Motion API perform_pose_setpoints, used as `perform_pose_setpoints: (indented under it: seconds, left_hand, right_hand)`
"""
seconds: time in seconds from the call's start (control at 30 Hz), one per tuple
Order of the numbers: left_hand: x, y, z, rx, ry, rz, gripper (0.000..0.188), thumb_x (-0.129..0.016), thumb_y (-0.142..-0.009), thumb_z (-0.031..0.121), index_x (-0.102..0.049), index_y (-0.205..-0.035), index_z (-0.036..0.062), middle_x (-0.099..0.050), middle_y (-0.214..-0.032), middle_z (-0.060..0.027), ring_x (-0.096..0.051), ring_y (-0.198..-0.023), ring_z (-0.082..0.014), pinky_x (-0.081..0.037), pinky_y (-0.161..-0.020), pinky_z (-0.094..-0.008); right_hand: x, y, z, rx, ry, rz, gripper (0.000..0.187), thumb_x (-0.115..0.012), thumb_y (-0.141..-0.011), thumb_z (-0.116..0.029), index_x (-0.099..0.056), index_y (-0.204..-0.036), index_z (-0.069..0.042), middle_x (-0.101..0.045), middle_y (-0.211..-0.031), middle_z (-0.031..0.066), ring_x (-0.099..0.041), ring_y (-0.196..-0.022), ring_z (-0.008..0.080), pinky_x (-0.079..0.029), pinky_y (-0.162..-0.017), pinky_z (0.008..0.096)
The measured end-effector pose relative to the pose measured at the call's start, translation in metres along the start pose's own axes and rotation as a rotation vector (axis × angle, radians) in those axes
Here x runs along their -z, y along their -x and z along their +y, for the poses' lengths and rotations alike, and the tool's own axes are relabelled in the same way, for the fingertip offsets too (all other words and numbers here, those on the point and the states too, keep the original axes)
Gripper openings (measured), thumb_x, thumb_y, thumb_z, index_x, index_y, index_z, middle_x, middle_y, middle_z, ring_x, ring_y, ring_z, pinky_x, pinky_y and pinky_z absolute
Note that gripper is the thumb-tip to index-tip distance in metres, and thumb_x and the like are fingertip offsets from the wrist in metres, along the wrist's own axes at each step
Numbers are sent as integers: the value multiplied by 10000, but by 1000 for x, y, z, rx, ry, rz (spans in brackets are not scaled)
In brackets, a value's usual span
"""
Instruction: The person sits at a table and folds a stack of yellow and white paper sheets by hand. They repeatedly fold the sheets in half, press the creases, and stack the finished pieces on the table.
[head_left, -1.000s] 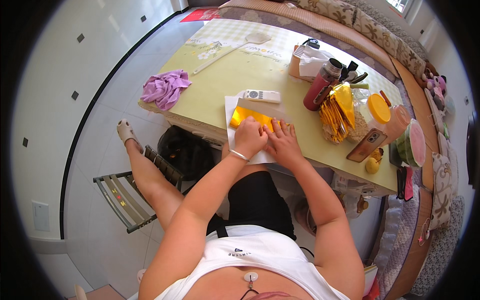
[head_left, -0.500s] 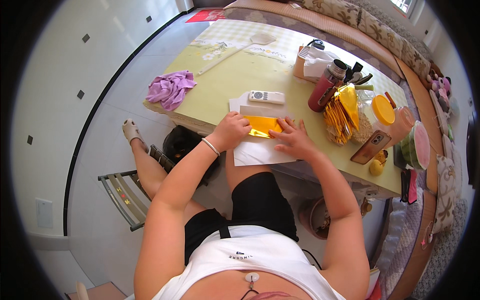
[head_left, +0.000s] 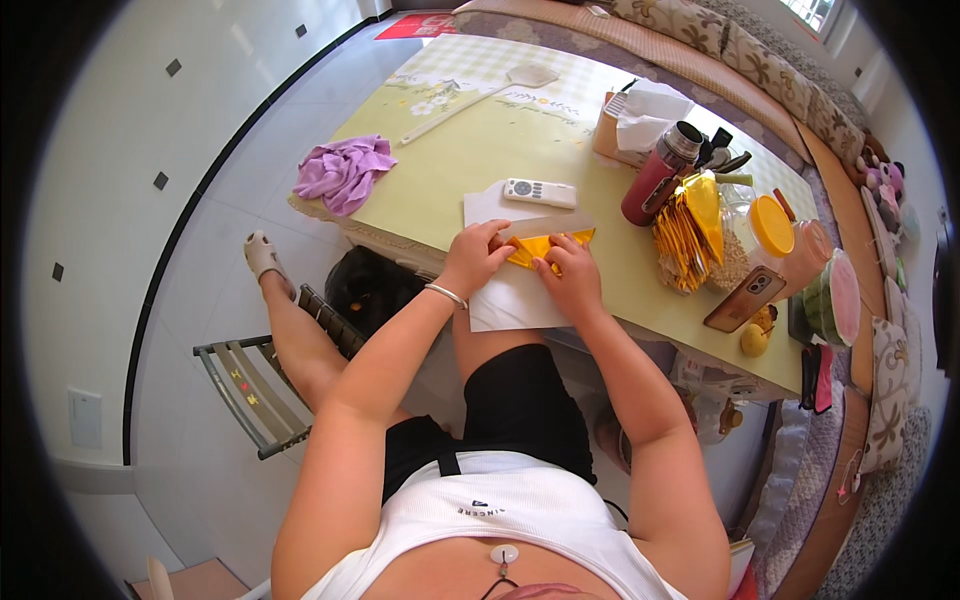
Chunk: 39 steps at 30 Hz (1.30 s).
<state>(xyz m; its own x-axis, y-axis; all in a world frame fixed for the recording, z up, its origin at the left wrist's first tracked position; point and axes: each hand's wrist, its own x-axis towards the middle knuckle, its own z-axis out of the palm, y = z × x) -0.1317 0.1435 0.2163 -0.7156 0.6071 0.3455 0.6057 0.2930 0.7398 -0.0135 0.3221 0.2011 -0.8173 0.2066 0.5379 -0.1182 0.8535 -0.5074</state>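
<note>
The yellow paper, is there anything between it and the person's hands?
No. Both hands are already on the yellow paper: the left hand presses its left end and the right hand its right side. It lies on a white sheet. The remote sits just beyond, not in the way.

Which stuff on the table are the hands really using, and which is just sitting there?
In use:
left hand
right hand
gold paper
white sheet under it

Just lying about:
remote control
purple cloth
red flask
phone
orange-lidded jar
</note>
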Motion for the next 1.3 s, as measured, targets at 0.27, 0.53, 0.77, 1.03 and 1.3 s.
perform_pose_setpoints:
  seconds: [0.27, 0.53, 0.77, 1.03, 1.3]
  left_hand:
    - [-10, -4, 9, -1, -148, 74, 410, -779, -818, 189, -673, -1184, 37, -655, -832, -111, -622, -814, -267, -522, -770, -373]
    - [-14, -11, 9, 65, -189, 57, 448, -822, -749, 191, -697, -1158, 59, -665, -828, -97, -615, -835, -267, -519, -780, -385]
    - [-17, -14, 9, 88, -212, 62, 470, -828, -729, 187, -698, -1164, 64, -668, -816, -94, -616, -843, -267, -520, -774, -384]
    - [-14, -8, 4, -234, -457, 253, 303, -805, -739, 212, -739, -1019, 117, -635, -812, -54, -595, -891, -259, -479, -820, -394]
    - [10, 6, 8, -340, -509, 78, 94, -772, -758, 210, -740, -797, 130, -630, -815, -23, -589, -909, -236, -447, -827, -422]
  right_hand:
    - [2, -2, -4, -123, -10, 24, 199, -761, -767, -115, -623, -669, -8, -692, -1225, 134, -600, -1213, 326, -491, -994, 385]
    - [5, -2, -9, -105, -1, 11, 204, -785, -728, -121, -612, -688, -21, -685, -1238, 128, -593, -1214, 312, -487, -1001, 389]
    - [6, -2, -12, -29, 49, 9, 260, -735, -775, -138, -738, -1034, -112, -653, -1254, 125, -579, -1180, 340, -484, -991, 428]
    - [-3, 2, -5, 136, 264, -47, 395, -639, -843, -168, -721, -1229, -198, -586, -1316, 170, -494, -1232, 370, -379, -1075, 518]
    - [-4, 3, -7, 131, 324, -80, 403, -623, -864, -191, -698, -1260, -179, -565, -1334, 169, -477, -1239, 363, -348, -1094, 523]
